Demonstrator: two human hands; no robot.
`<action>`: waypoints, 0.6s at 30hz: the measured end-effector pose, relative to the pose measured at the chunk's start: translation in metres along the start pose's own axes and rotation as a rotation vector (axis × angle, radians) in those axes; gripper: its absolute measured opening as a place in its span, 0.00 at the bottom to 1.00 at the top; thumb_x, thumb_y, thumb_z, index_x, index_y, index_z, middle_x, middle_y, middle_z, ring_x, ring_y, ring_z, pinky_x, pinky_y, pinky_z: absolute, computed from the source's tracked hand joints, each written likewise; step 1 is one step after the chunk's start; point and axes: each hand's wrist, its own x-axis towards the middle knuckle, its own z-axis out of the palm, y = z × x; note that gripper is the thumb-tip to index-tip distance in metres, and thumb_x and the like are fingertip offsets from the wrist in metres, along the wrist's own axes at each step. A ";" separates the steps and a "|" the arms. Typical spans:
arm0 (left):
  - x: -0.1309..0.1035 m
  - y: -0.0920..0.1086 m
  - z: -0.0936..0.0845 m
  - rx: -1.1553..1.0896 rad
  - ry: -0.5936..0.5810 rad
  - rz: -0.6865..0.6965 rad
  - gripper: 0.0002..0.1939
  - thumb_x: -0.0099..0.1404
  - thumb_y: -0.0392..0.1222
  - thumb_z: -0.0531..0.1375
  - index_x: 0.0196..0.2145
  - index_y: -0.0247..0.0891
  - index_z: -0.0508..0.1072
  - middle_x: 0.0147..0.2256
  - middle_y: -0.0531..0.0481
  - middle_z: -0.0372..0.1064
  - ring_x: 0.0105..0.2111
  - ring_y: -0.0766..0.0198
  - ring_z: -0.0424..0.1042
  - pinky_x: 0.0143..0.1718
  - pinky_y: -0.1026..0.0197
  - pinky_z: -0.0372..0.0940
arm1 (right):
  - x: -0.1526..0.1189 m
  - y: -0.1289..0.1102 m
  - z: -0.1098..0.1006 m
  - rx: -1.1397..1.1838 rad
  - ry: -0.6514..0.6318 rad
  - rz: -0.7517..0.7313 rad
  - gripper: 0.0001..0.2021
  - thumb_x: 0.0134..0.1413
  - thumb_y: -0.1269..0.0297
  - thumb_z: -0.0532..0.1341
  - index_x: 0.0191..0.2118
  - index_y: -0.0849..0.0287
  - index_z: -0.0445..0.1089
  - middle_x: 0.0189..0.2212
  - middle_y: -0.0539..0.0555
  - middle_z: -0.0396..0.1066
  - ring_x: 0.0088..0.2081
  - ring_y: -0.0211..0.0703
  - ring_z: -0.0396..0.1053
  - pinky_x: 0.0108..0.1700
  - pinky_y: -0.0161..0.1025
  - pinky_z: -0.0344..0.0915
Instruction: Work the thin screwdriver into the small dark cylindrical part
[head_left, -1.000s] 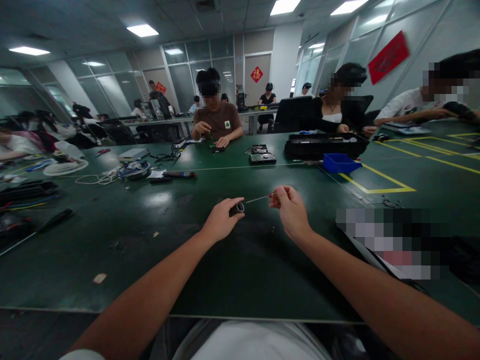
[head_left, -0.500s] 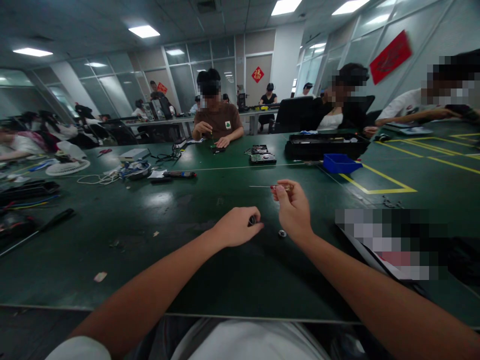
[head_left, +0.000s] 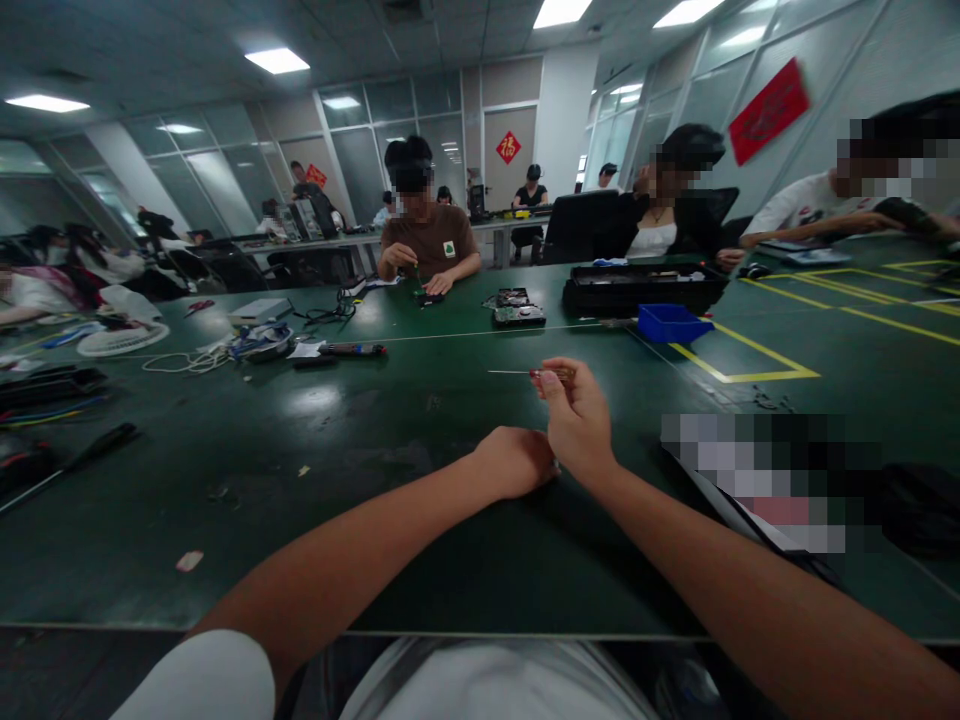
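Note:
My right hand point(head_left: 581, 415) is closed around the handle of a small screwdriver point(head_left: 551, 375). Its thin shaft points left, above the green table point(head_left: 405, 560). Just below and to the left, my left hand point(head_left: 517, 462) is low over the tabletop, back of the hand up and fingers curled under. It is against or very near the heel of my right hand. What those fingers hold is hidden; only a small light-coloured bit shows at their right edge.
Beyond my hands are opened hard drives point(head_left: 519, 315), a blue bin point(head_left: 671, 323) and a long black case point(head_left: 645, 288). A second, longer screwdriver point(head_left: 97, 450) lies left. Loose screws point(head_left: 772, 400) lie right. Across the table a co-worker point(head_left: 429, 240) handles a small part.
My left hand has moved right, over where a small round metal part lay. The dark round part it held is now out of sight. My right hand still grips the screwdriver.

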 end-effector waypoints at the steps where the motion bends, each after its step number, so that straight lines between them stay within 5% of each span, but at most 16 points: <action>1: -0.003 -0.004 -0.001 -0.034 0.009 -0.017 0.16 0.72 0.47 0.53 0.47 0.36 0.74 0.46 0.40 0.76 0.44 0.52 0.77 0.40 0.56 0.70 | 0.000 0.000 0.000 0.003 0.002 -0.004 0.11 0.64 0.54 0.58 0.47 0.53 0.68 0.39 0.54 0.76 0.41 0.47 0.74 0.45 0.49 0.69; 6: -0.030 -0.043 -0.010 -0.372 0.138 -0.184 0.14 0.66 0.47 0.58 0.47 0.40 0.72 0.39 0.47 0.76 0.37 0.57 0.75 0.36 0.58 0.66 | 0.001 0.004 0.000 -0.006 0.009 0.005 0.11 0.64 0.53 0.58 0.47 0.53 0.68 0.39 0.53 0.76 0.41 0.47 0.74 0.46 0.49 0.69; 10: -0.067 -0.092 -0.021 -0.604 0.434 -0.373 0.13 0.63 0.44 0.59 0.45 0.40 0.73 0.36 0.50 0.72 0.35 0.62 0.71 0.37 0.59 0.64 | 0.001 0.004 0.000 0.011 -0.006 0.024 0.11 0.64 0.54 0.58 0.47 0.52 0.68 0.39 0.53 0.76 0.41 0.47 0.74 0.45 0.48 0.69; 14: -0.115 -0.142 -0.037 -0.969 0.659 -0.666 0.09 0.62 0.42 0.59 0.39 0.36 0.71 0.24 0.55 0.61 0.23 0.67 0.61 0.24 0.64 0.55 | 0.001 0.003 0.001 0.010 -0.034 0.042 0.10 0.65 0.54 0.58 0.47 0.52 0.68 0.40 0.54 0.76 0.42 0.47 0.74 0.45 0.48 0.69; 18: -0.171 -0.183 -0.056 -1.218 1.013 -0.778 0.09 0.63 0.42 0.59 0.33 0.36 0.63 0.28 0.55 0.61 0.23 0.71 0.60 0.22 0.67 0.51 | 0.001 0.006 0.002 0.021 -0.037 0.048 0.10 0.64 0.55 0.59 0.46 0.52 0.68 0.39 0.53 0.76 0.42 0.47 0.74 0.46 0.48 0.69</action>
